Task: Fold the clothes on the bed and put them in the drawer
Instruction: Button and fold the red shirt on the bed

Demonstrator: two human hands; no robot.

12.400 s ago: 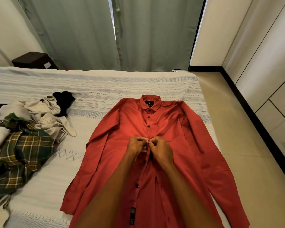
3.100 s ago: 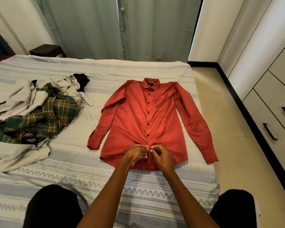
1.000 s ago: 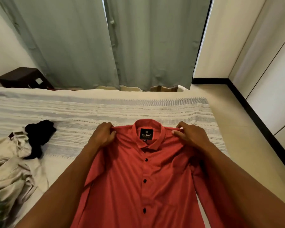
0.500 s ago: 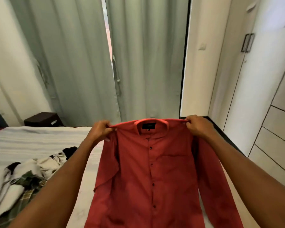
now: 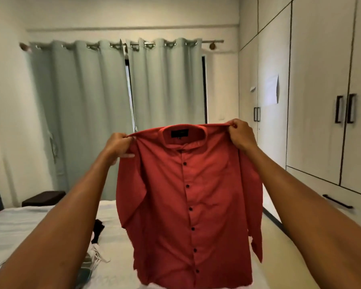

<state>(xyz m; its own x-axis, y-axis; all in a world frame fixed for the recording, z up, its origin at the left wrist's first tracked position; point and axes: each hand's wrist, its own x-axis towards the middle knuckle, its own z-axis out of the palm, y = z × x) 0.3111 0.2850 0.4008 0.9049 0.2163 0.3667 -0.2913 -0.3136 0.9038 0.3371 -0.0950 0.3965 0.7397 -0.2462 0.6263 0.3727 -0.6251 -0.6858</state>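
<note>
My left hand (image 5: pixel 118 145) and right hand (image 5: pixel 241 133) pinch the red button-up shirt's (image 5: pixel 188 205) shoulders, lifted buttoned-side toward me; next, lay it face-down toward six o'clock.

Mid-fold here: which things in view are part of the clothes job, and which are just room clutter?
Part of the job:
- red shirt, held up by the shoulders
- left hand and right hand, both pinching it
- pile of clothes on the bed
- drawer under the wardrobe

Just lying about:
- curtains
- dark box beyond the bed
- wardrobe doors
</note>
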